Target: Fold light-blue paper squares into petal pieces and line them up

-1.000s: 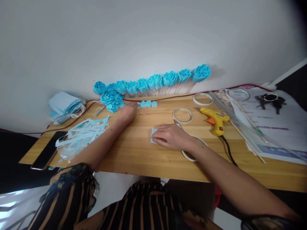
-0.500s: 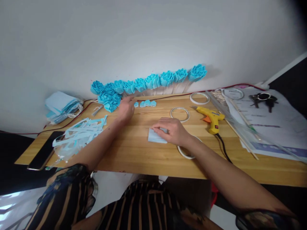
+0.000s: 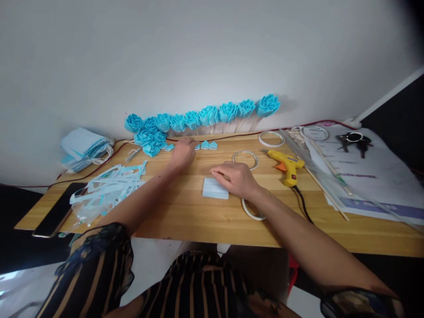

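Tabletop (image 3: 185,212) bears folded stack (image 3: 215,189) lying crosswise; right hand (image 3: 236,176) pinched narrow, left hand (image 3: 183,153) uncertain.

From my end I see bright-blue flowers (image 3: 228,112), sm blue pcs (image 3: 205,145), a pale-blue stack (image 3: 213,188), wall (image 3: 212,48) grey-white, tabletop (image 3: 185,212) lt brown w/ darker grain. Glue gun (image 3: 291,165) yellow, orange trigger (image 3: 281,166), blk cord (image 3: 302,205). Phone (image 3: 58,212) blk. Paper (image 3: 387,163) white w/ purple band (image 3: 380,206). Sleeve (image 3: 88,274) blk w/ tan stripes.
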A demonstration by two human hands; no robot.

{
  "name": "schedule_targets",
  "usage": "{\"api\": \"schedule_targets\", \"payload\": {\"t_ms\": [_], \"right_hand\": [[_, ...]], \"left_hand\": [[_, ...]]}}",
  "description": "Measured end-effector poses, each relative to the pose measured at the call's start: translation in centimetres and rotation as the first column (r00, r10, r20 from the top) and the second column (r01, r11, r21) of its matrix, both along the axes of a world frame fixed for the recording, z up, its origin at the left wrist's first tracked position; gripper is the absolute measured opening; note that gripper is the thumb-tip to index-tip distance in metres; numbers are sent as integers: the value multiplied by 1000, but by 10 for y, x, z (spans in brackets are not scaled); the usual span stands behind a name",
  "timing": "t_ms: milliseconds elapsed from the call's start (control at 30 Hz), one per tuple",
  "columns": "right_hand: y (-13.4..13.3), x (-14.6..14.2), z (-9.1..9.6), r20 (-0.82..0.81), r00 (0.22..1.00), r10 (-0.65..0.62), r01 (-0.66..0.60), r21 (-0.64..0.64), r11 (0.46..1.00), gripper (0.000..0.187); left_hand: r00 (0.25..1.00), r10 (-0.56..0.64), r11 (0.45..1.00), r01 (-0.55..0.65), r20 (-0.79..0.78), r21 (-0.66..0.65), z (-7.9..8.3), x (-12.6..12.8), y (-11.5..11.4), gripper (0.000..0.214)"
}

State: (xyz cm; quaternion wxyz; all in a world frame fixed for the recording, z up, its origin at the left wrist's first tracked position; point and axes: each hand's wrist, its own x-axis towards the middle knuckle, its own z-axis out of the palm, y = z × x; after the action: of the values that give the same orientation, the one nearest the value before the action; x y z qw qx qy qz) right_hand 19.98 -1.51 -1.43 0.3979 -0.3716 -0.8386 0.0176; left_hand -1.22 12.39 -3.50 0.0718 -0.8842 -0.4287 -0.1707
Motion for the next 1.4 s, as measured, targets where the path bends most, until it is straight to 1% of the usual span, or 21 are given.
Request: {"api": "schedule_targets", "payload": {"t_ms": [67,100,233,300,367,467,567,633,700,800,867,933,1033,1100,1167,1233,1300,1400], "right_hand": [[0,0,0,20,1000,13,-14,8,1000,23],[0,0,0,32,999,24,-24,7,1000,24],[-1,-2,0,65,996,64,-65,8,998,26],[-2,-2,0,64,996,69,-71,19,997,25],[-2,-1,1,62,996,71,-73,35,997,24],[-2,0,2,61,995,79,-83,62,995,21],[-2,0,3,55,993,105,-108,67,992,22],[-2,0,4,60,991,117,-120,60,991,25],[-3,-1,4,72,990,119,-123,52,991,29],[-3,-1,4,88,990,113,-117,39,992,31],[-2,-1,3,94,990,107,-110,29,994,31],[-2,-1,1,95,990,100,-103,23,994,30],[-2,-1,0,100,991,91,-93,13,996,29],[-2,-1,0,101,991,93,-94,9,995,29],[-2,0,1,99,990,100,-102,10,995,28],[-2,0,1,104,989,102,-104,13,995,27],[-2,0,1,120,988,95,-97,6,995,28],[-1,0,1,129,987,90,-90,-7,996,27]], "left_hand": [[1000,-7,999,6,11,54,2,2,-4,42],[999,-31,997,30,10,64,1,5,-6,41],[981,-189,982,190,-43,23,-7,28,-15,39],[981,-187,982,187,-55,1,-11,39,-18,37],[983,-178,984,178,-52,-7,-12,44,-20,38],[981,-191,981,192,-17,22,-10,36,-26,42],[979,-203,979,204,-12,19,-7,9,-33,39],[992,-124,992,124,-16,-4,-3,-17,-35,37],[999,7,999,-8,-34,-31,1,-44,-34,36],[975,220,974,-222,-42,-54,8,-76,-30,40],[949,313,946,-315,-42,-75,10,-87,-29,41],[935,351,929,-354,-43,-103,10,-91,-29,41],[954,299,941,-300,-32,-158,9,-90,-29,43],[956,293,945,-289,3,-152,12,-90,-26,45],[933,358,929,-351,48,-115,18,-91,-21,47],[905,422,904,-415,57,-102,24,-90,-15,51],[896,445,889,-440,5,-127,28,-88,-8,54],[891,441,877,-454,-110,-158,27,-84,1,54]]}}
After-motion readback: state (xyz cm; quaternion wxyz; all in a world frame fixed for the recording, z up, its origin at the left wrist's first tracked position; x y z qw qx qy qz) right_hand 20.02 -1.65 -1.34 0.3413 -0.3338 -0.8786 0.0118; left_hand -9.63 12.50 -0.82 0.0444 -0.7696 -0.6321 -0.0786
